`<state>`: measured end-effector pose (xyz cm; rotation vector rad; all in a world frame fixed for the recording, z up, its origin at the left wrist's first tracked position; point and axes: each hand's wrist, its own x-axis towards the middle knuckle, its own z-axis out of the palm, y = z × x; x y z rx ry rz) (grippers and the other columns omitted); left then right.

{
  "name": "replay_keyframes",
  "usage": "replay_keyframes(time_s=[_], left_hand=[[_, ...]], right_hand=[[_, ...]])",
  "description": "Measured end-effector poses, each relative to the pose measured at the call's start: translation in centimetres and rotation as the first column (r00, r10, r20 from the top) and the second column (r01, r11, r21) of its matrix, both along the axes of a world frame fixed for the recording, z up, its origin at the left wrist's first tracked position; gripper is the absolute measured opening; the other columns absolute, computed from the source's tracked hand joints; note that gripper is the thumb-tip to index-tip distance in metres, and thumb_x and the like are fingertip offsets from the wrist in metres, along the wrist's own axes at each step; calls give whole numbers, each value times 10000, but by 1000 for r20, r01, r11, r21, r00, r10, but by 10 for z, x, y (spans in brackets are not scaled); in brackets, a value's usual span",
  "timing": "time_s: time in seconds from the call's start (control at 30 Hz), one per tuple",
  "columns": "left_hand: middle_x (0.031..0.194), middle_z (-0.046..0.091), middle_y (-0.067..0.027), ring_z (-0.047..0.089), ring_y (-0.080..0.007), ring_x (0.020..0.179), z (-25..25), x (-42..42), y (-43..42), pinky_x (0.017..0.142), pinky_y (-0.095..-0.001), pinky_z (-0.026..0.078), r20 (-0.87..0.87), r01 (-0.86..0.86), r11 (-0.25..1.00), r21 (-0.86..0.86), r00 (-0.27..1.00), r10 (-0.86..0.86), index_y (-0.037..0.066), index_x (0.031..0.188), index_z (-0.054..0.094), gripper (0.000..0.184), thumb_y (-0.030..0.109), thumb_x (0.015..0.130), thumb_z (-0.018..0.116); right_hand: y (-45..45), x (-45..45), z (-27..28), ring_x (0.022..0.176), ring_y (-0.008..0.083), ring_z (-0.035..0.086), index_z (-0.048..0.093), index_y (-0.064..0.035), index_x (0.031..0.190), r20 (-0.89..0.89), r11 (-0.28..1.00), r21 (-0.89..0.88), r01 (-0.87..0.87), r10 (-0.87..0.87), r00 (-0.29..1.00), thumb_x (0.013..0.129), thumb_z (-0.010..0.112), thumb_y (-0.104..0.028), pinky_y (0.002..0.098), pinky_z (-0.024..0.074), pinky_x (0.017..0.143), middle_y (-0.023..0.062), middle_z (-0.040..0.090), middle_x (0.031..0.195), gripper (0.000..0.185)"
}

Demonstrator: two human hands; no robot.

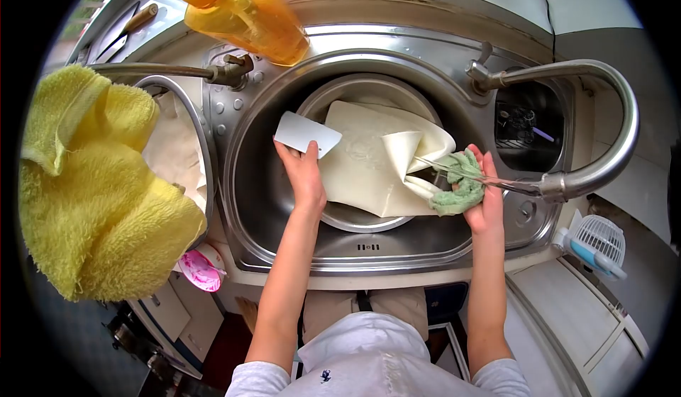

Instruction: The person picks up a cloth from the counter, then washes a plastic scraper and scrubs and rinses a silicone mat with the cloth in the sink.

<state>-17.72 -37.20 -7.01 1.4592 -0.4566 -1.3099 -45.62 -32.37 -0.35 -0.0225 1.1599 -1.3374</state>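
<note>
My left hand (303, 174) is closed on a smooth white rectangular piece (306, 133) with rounded corners, held over the left side of the sink; its exact kind I cannot make out. My right hand (486, 195) has a crumpled green cloth (461, 188) in it, under water running from the curved faucet (610, 163). A large cream-coloured sheet (358, 159), folded over at its right end, lies across a round metal basin (372, 85) in the sink. The green cloth meets the folded end of the sheet.
An orange pump bottle (248, 18) stands behind the steel sink (259, 216). At the left a yellow towel (106, 191) hangs over a metal-rimmed container (202, 124). A second tap (234, 71) is at the back left. A small fan (596, 244) sits at the right.
</note>
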Motion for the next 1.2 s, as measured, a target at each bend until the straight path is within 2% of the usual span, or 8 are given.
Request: replay_keyframes(time_s=[0.07, 0.23, 0.43, 0.57, 0.63, 0.87, 1.0, 1.2], left_hand=[[1481, 244, -193, 287, -264, 1351, -1, 0, 4, 1108, -365, 223, 92, 17, 999, 52, 996, -21, 33, 1467, -43, 816, 20, 896, 540], [1505, 158, -251, 191, -310, 1403, -22, 15, 47, 1121, -355, 188, 280, 225, 933, 280, 911, -304, -25, 1461, 23, 851, 135, 868, 612], [1291, 490, -267, 489, -334, 1204, -22, 15, 36, 1003, -361, 371, 509, 601, 584, 546, 316, -801, -84, 1349, 320, 645, 190, 851, 624], [1092, 623, -148, 597, -209, 992, -47, 5, 43, 858, -319, 457, 112, 538, 720, 438, 763, -637, -87, 1155, 517, 411, 220, 892, 591], [1037, 631, -115, 587, -171, 945, -40, 3, 53, 816, -308, 451, -141, 228, 912, 342, 972, -190, -64, 1142, 537, 335, 192, 926, 539], [1052, 625, -65, 555, -111, 943, 12, 14, 62, 844, -270, 436, 61, 244, 935, 260, 962, -268, -33, 1144, 559, 343, 260, 977, 498], [1078, 617, -71, 537, -107, 966, 32, 36, 72, 869, -264, 418, 88, 282, 923, 263, 945, -314, -51, 1165, 544, 369, 264, 980, 493], [1231, 543, -126, 526, -193, 1118, 47, 25, 94, 953, -319, 411, -260, 329, 803, 497, 939, -225, -26, 1294, 435, 569, 419, 948, 511]], right_hand=[[9, 5, 4, 1150, 214, 531, 440, -18, 1285, 294, 996, -77, -47, 68, 954, 929, 556, -188, 354, 451, 963, 114, 548, 1227, 411], [17, 41, 30, 1096, 204, 551, 465, 0, 1241, 60, 985, -45, -164, 167, 984, 853, 567, -38, 320, 461, 950, 140, 543, 1205, 404], [25, 118, -33, 1112, 235, 533, 592, -18, 1072, -780, 851, -92, -517, 262, 568, 832, 585, 3, 325, 394, 982, 112, 591, 1127, 240], [29, 157, -88, 1059, 334, 503, 546, -26, 1152, -972, 776, 100, -622, 211, 107, 839, 566, -51, 411, 412, 922, 158, 541, 1157, 316], [40, 154, -95, 1072, 319, 504, 543, -35, 1145, -966, 679, 193, -708, 260, -14, 818, 555, -52, 394, 452, 882, 141, 533, 1151, 328], [44, 72, -109, 948, 276, 532, 581, -48, 808, -644, 365, 731, -576, 95, -759, 680, 584, -74, 366, 489, 684, 102, 562, 911, 131], [12, 40, -84, 962, 258, 551, 603, -40, 836, -696, 454, 664, -594, 85, -713, 685, 597, -69, 378, 485, 731, 71, 594, 940, 154], [11, 91, -48, 1005, 282, 553, 621, -59, 1096, -842, 799, 45, -600, 353, 407, 809, 559, -44, 357, 456, 886, 123, 612, 1084, 294]])
